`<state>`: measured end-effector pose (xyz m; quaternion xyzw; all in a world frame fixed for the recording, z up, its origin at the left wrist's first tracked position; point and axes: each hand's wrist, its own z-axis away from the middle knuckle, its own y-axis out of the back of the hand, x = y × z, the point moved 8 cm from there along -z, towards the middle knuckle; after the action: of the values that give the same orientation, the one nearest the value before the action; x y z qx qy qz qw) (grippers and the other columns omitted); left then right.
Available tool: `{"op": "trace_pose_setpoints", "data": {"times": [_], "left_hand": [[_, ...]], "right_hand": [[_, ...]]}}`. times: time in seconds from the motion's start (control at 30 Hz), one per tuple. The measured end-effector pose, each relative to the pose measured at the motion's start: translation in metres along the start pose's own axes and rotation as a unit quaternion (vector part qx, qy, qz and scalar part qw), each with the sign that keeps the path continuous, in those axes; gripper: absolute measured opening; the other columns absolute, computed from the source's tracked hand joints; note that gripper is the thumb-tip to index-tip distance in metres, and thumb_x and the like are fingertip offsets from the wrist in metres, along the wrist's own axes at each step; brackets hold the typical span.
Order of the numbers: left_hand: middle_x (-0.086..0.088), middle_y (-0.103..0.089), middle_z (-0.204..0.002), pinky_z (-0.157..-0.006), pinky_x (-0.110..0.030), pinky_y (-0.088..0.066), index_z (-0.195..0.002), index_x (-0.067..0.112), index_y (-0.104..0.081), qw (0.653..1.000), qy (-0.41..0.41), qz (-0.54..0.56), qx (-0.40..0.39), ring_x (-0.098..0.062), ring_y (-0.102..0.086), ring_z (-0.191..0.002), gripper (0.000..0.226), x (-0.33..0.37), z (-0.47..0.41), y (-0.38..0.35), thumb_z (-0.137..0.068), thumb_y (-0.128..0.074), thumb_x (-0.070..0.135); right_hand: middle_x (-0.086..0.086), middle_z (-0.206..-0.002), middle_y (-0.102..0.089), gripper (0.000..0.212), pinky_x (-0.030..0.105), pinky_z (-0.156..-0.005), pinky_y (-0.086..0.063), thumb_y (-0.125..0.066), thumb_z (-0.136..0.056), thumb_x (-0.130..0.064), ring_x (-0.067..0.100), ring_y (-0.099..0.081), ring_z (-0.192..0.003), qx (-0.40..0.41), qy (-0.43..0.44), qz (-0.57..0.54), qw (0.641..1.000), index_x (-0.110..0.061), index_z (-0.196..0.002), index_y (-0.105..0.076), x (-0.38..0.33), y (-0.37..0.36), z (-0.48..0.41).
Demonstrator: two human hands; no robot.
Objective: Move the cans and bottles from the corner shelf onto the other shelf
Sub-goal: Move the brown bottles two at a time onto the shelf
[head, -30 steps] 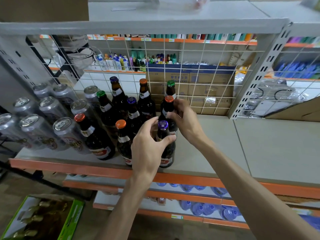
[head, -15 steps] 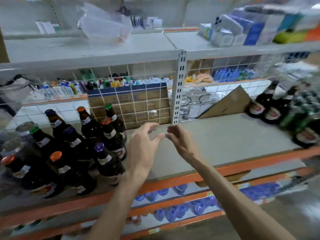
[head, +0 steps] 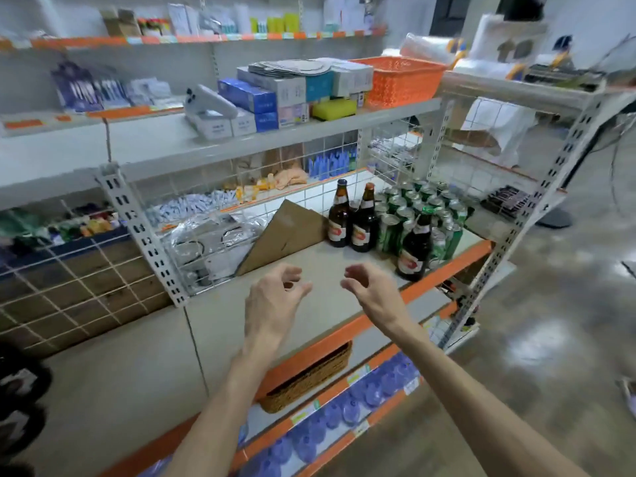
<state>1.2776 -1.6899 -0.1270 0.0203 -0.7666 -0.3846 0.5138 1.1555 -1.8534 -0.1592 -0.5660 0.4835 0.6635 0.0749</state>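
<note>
Swung to the right since half a second ago, the view is now taken up by the corner end of the shelf [head: 344,256], and the coloured-cap bottles seen then at the left are reduced to a dark blur at the frame's edge. Both hands are held empty above the shelf's front. The left hand [head: 275,301] and the right hand [head: 373,294] are kept near each other, fingers loosely curled around nothing.

At the corner, three brown bottles [head: 364,223] are stood upright. Two are set side by side at the back and one nearer the orange front lip. Red-and-cream oval labels are carried on them, but the writing cannot be read. Green cans [head: 409,210] are packed just beside and behind them, their print likewise illegible.

A cardboard sheet [head: 285,232] is leaned against the wire back. An orange basket [head: 399,80] is placed on the shelf above, a wicker basket [head: 309,376] is tucked beneath, and water bottles [head: 344,411] are laid on the lowest level.
</note>
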Motion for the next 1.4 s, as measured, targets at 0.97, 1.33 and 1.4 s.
{"op": "trace_pose_setpoints", "data": {"times": [0.97,1.33,1.4], "left_hand": [[-0.003,-0.069,-0.121,-0.092,-0.032,-0.052,-0.127,0.014,-0.061,0.998,0.03,0.046,-0.012,-0.017,-0.065,-0.108,0.045,0.012,-0.257,-0.18,-0.086,-0.077,0.021],[0.007,-0.068,-0.119,-0.094,-0.03,-0.051,-0.126,0.024,-0.063,0.994,0.014,0.105,-0.024,-0.01,-0.062,-0.111,0.044,0.015,-0.315,-0.215,-0.085,-0.078,0.022],[0.01,-0.065,-0.111,-0.088,-0.024,-0.046,-0.127,0.023,-0.063,0.995,0.014,0.096,-0.021,-0.008,-0.06,-0.105,0.045,0.016,-0.318,-0.219,-0.085,-0.078,0.024]], "right_hand": [[-0.005,-0.093,-0.06,0.026,0.022,-0.069,-0.032,-0.07,-0.086,-0.024,0.016,-0.054,-0.086,0.086,-0.037,0.01,0.996,-0.013,-0.106,-0.058,0.092,0.059,-0.244],[-0.009,-0.094,-0.062,0.029,0.022,-0.073,-0.039,-0.068,-0.086,-0.024,0.008,-0.056,-0.085,0.116,-0.023,-0.031,0.992,-0.019,-0.112,-0.058,0.094,0.046,-0.292],[-0.006,-0.095,-0.064,0.03,0.029,-0.073,-0.044,-0.068,-0.086,-0.025,0.014,-0.06,-0.087,0.118,-0.026,-0.019,0.993,-0.017,-0.114,-0.058,0.099,0.043,-0.297]]}}
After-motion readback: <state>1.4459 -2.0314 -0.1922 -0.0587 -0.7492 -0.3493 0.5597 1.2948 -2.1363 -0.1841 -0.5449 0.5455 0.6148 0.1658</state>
